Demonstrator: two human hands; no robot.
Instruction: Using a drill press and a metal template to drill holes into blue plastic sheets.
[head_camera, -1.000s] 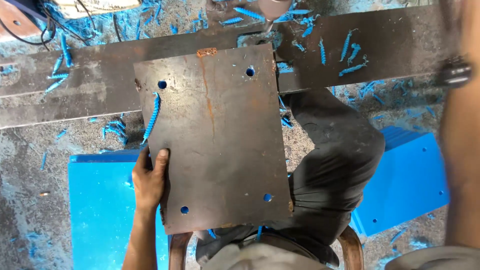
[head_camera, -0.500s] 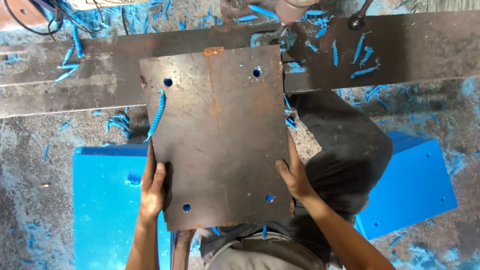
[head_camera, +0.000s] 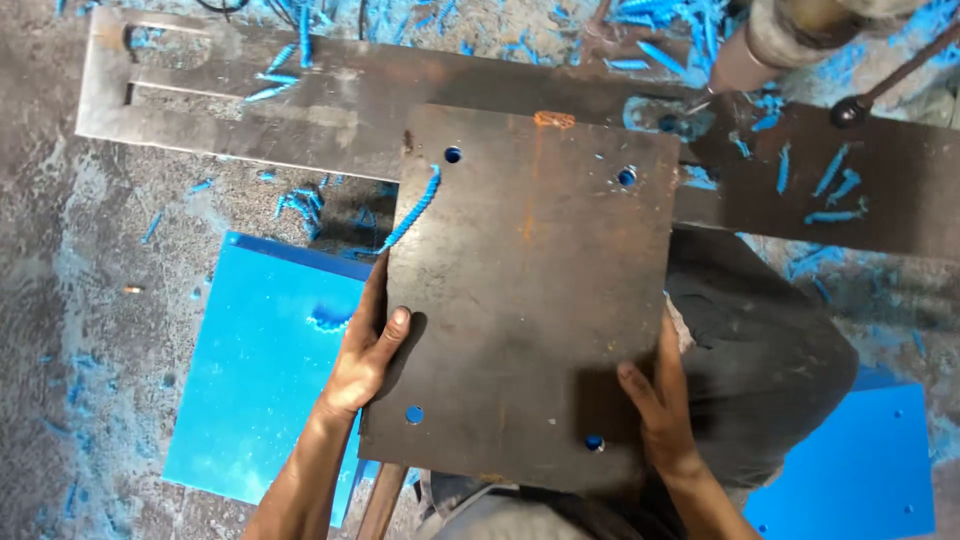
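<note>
A dark, rusty steel plate (head_camera: 530, 300) with a hole near each corner lies in front of me, its far edge resting on a long steel bar (head_camera: 350, 110). My left hand (head_camera: 365, 350) grips the plate's left edge, thumb on top. At the right edge near the bottom corner, my right hand (head_camera: 655, 400) holds it the same way. A curled blue plastic shaving (head_camera: 410, 215) lies on the plate near its top left hole.
A blue plastic sheet (head_camera: 265, 370) lies under the plate on the left, another blue sheet (head_camera: 860, 470) at lower right. A drill chuck (head_camera: 770, 40) hangs at top right above the bar. Blue shavings (head_camera: 300, 205) litter the concrete floor.
My right hand came in and took the plate's right edge. The view has shifted, so the plate now sits further right in frame.
</note>
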